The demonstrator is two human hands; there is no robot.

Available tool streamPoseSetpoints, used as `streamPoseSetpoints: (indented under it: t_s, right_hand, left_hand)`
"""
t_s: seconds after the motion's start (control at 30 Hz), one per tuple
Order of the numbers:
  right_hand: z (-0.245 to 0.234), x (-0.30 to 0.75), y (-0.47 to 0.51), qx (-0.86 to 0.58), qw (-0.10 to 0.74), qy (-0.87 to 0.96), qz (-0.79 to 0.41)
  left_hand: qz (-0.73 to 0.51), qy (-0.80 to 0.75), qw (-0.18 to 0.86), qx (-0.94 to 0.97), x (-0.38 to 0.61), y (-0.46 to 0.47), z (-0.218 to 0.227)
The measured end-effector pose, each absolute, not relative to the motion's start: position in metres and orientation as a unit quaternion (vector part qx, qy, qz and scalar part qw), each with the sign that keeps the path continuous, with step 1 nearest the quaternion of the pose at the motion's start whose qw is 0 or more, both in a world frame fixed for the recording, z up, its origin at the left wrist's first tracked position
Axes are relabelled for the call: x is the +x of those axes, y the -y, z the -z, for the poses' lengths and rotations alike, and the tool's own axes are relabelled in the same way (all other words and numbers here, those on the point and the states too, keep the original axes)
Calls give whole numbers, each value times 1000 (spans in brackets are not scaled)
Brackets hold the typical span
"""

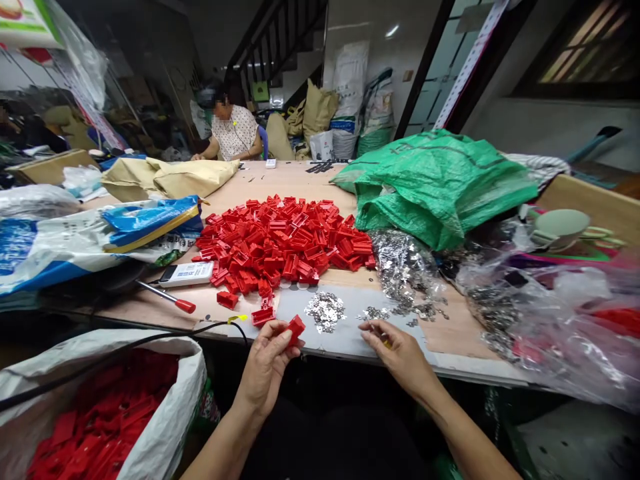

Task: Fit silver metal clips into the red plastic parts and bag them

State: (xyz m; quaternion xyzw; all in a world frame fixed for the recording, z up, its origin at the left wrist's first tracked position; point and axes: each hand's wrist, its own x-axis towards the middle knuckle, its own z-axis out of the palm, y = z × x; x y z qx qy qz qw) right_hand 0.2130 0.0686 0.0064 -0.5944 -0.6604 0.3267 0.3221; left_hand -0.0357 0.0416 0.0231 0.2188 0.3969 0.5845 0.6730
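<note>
Our bare forearms (225,427) come in closest, along the bottom edge; the middle of the view serves as our clock's centre. At 7 o'clock, our left hand (267,353) pinches a red block (296,328) between thumb and fingers, at the near edge of the counter (285,177). Between 4 and 5 o'clock, our right hand (393,350) has its fingers bent, the tips close over a grey sheet (350,340); something yellow shows by its palm, and we cannot tell whether it grips a small piece.

Just beyond our hands, at 6 o'clock, a little heap of flat silver pieces (326,311) lies on that sheet. Between 3 and 4 o'clock, a clear plastic bag (407,260) holds more of them, some spilled out in front. At the centre, we see a big pile of red blocks (285,240), a few loose at its near side.

At 8 o'clock, lower than the counter, an open white sack (186,387) contains many red parts, and a black cord (125,350) crosses above it. A blue-and-white bag (45,243) lies at 9 o'clock, a crumpled green sack (445,183) between 2 and 3. Across the counter, between 10 and 11, sits a person in a spotted top (240,133).
</note>
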Motion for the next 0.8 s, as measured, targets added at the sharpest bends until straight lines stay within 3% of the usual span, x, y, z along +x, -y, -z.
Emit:
streamPoseSetpoints:
  t_s: [0.1,0.23,0.8]
  right_hand:
    - [-2,228,-82,-642,281,692,-173]
    - [5,230,-96,-649,222,724,-73]
    - [20,234,-110,-642,194,740,-49]
  left_hand:
    - [-530,-363,749,163,-28,-31,-28]
    - [-468,-313,820,105,-19,-18,-26]
    - [-469,-305,804,200,-1,-21,-5]
